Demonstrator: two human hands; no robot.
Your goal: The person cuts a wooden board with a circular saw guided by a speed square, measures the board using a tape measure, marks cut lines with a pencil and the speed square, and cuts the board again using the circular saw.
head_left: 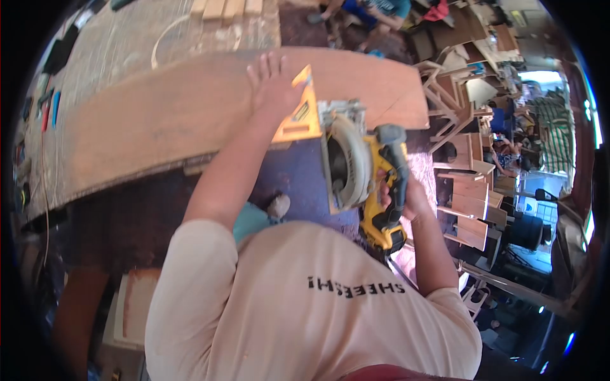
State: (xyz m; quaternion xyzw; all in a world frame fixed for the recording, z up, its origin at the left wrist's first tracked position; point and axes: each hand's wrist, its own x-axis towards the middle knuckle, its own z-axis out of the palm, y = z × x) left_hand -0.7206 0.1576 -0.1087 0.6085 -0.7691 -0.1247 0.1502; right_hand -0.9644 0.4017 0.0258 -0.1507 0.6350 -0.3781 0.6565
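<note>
My left hand [276, 90] lies on a long reddish-brown wooden board [171, 120], fingers spread and pointing away from me. Its thumb side rests against a yellow triangular speed square [306, 117], which sits across the board near its front edge. My right hand [416, 198] is wrapped around the rear handle of a yellow and black circular saw [381, 159]. The front of the saw's base plate is on the board, right beside the square; the rear reaches out past the front edge. A thin dark line [401, 101] crosses the board to the right of the saw.
Under the board is a worn worktable [121, 47] with light wood blocks [227, 7] at the back. Red and blue tools [56, 106] lie far left. Wooden chair frames [448, 105] and panels [470, 197] stand close on the right. Another person [381, 13] is beyond the table.
</note>
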